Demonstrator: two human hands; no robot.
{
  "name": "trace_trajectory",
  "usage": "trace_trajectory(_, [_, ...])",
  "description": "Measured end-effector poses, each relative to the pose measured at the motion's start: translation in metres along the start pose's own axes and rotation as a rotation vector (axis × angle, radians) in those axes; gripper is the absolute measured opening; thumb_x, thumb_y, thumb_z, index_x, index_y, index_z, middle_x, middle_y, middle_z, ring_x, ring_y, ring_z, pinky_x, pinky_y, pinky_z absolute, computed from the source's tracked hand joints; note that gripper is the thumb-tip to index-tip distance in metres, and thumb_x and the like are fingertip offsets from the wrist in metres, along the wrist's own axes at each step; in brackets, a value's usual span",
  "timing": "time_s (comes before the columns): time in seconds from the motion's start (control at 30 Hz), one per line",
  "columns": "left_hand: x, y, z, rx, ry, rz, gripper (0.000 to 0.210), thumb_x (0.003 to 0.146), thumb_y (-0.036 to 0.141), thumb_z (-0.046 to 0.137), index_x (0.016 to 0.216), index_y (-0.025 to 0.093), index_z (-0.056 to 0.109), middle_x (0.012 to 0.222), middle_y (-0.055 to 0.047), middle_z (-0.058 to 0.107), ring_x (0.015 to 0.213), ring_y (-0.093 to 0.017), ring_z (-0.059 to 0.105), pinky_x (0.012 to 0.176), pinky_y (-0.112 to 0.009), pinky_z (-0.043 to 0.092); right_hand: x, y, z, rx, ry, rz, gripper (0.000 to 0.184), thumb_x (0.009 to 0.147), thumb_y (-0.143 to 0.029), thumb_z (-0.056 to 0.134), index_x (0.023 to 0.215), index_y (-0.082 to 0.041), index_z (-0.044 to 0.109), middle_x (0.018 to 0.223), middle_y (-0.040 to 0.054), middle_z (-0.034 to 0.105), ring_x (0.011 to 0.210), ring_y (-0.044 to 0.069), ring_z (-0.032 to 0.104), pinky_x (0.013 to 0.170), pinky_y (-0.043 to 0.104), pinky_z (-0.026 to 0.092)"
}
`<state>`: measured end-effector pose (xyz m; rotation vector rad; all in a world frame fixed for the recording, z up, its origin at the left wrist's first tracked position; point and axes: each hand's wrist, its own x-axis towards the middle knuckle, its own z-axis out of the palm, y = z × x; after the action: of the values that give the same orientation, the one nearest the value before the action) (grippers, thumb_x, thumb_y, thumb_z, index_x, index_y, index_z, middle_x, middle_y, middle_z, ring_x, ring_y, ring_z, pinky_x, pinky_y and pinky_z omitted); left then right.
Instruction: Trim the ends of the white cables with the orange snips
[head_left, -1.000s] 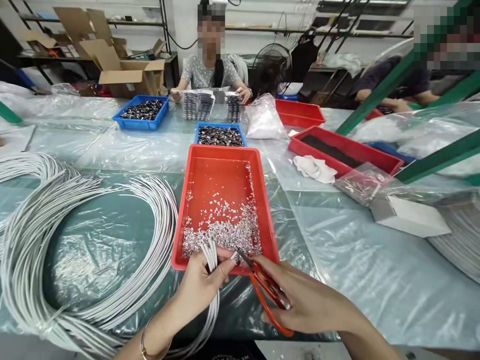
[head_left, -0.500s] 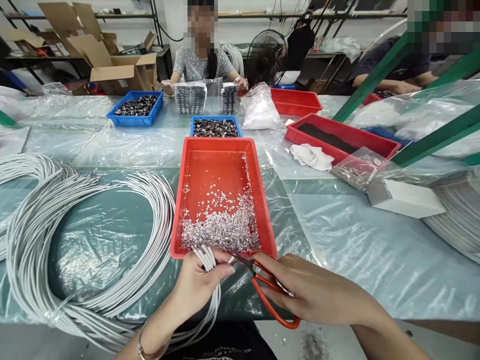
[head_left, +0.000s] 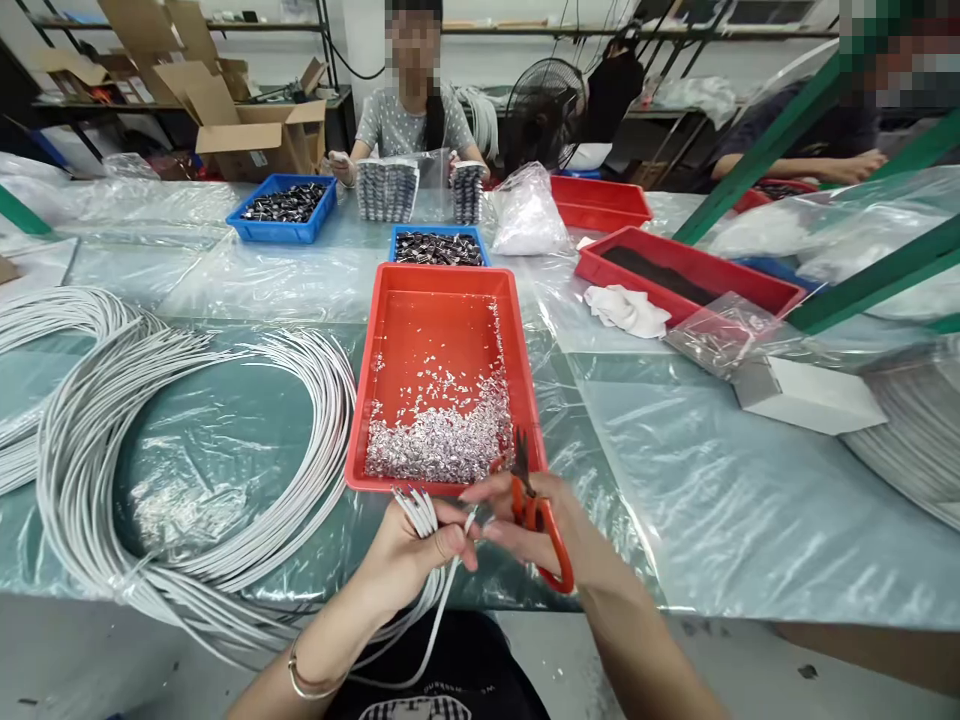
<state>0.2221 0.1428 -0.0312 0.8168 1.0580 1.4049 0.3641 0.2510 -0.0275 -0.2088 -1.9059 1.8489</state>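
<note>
My left hand grips the ends of a small bunch of white cables, their tips fanned toward the red tray. My right hand holds orange-handled scissors, blades up and closed, while its fingertips pinch one cable beside my left fingers. Both hands sit just in front of the tray's near rim. A heap of silvery cut bits lies at the tray's near end. The cables trail down to a large white coil on the left.
Plastic sheeting covers the green table. Blue trays of dark parts, more red trays, a white cloth and a white box lie beyond. A person sits opposite with stacked parts; another is at far right.
My right hand has swung the scissors from pointing left at the cable tips to blades up, and moved in to pinch a cable. The view has shifted slightly.
</note>
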Motion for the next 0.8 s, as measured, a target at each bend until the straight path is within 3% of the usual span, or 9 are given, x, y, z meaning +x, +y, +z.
trace_trajectory(0.1, [-0.005,-0.006,0.001,-0.017,-0.085,-0.006,0.031,0.076,0.038,0.063,0.074,0.008,0.060,0.055,-0.004,0.052,0.049,-0.007,0.041,0.048,-0.020,0.024,0.001,0.012,0.019,0.170,-0.019,-0.030,0.006,0.080,-0.013,0.059,0.084,-0.011,0.056,0.054,0.0011,0.052,0.043,0.008,0.043,0.040,0.015,0.029])
trace_trajectory(0.2, [-0.013,-0.010,-0.001,0.001,-0.160,-0.018,0.032,0.078,0.039,0.060,0.076,0.007,0.061,0.054,-0.004,0.049,0.048,-0.007,0.038,0.048,-0.021,0.022,-0.007,0.022,0.028,0.199,0.093,-0.099,0.009,0.075,-0.008,0.062,0.081,-0.012,0.057,0.059,0.0015,0.053,0.051,0.012,0.053,0.046,0.018,0.037])
trace_trajectory(0.4, [-0.027,-0.017,-0.003,-0.011,-0.147,-0.101,0.039,0.076,0.045,0.061,0.076,0.007,0.059,0.050,-0.001,0.043,0.046,-0.006,0.033,0.047,-0.022,0.016,-0.028,0.034,0.045,0.018,0.362,-0.129,0.011,0.071,-0.011,0.067,0.077,-0.013,0.057,0.055,-0.0009,0.047,0.048,0.010,0.048,0.043,0.018,0.033])
trace_trajectory(0.5, [-0.032,-0.023,-0.003,0.021,-0.170,-0.104,0.038,0.077,0.045,0.060,0.076,0.007,0.059,0.048,0.000,0.040,0.045,-0.005,0.029,0.047,-0.021,0.015,-0.038,0.032,0.055,-0.018,0.388,-0.165,0.010,0.072,-0.009,0.066,0.074,-0.013,0.057,0.054,-0.0009,0.050,0.046,0.009,0.047,0.043,0.017,0.032])
trace_trajectory(0.8, [-0.054,-0.036,0.006,0.023,-0.367,-0.121,0.034,0.081,0.040,0.058,0.075,0.007,0.059,0.050,0.000,0.041,0.047,-0.005,0.036,0.050,-0.019,0.025,-0.079,0.034,0.074,-0.191,0.458,-0.399,0.025,0.073,0.001,0.059,0.085,-0.021,0.057,0.060,-0.0048,0.054,0.053,0.008,0.048,0.055,0.020,0.039])
